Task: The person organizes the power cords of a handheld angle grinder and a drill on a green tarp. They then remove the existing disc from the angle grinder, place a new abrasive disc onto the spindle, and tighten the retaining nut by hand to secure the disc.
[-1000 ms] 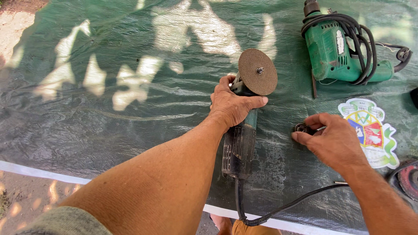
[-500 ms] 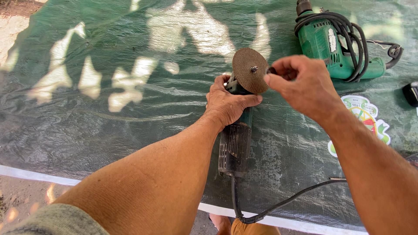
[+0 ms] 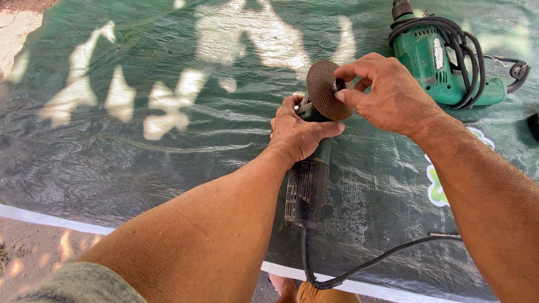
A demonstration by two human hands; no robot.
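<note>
Grinder point(image 3: 307, 185): it lies on a green tarp point(image 3: 140, 151), dark body pointing away from you, its cord point(image 3: 359, 266) trailing off the near edge. Your left hand point(image 3: 300, 132) is wrapped firmly around the body just behind the head, holding it steady. Your right hand point(image 3: 387, 95) is pinched narrowly at the centre of the disc point(image 3: 324, 92), thumb and forefinger closed on a small dark nut point(image 3: 338, 85) at the hub. The disc stands nearly upright, round, brown and worn-looking, facing you and slightly right.

Beyond your right hand, a green drill point(image 3: 435, 56) lies on the tarp with its black cable point(image 3: 463, 45) looped around it. A small dark object point(image 3: 533, 126) sits at the right edge, mostly cut off. Patches of sunlight dapple the tarp, and bare ground point(image 3: 22, 247) shows at the lower left.

Risks, as a judgement: the nut is small and held only by fingertips, so a slip could drop it into the tarp's wrinkles. You cannot tell from here whether the cord is plugged in; if it is, a bump on the switch under your left hand could spin the disc against your fingers.
</note>
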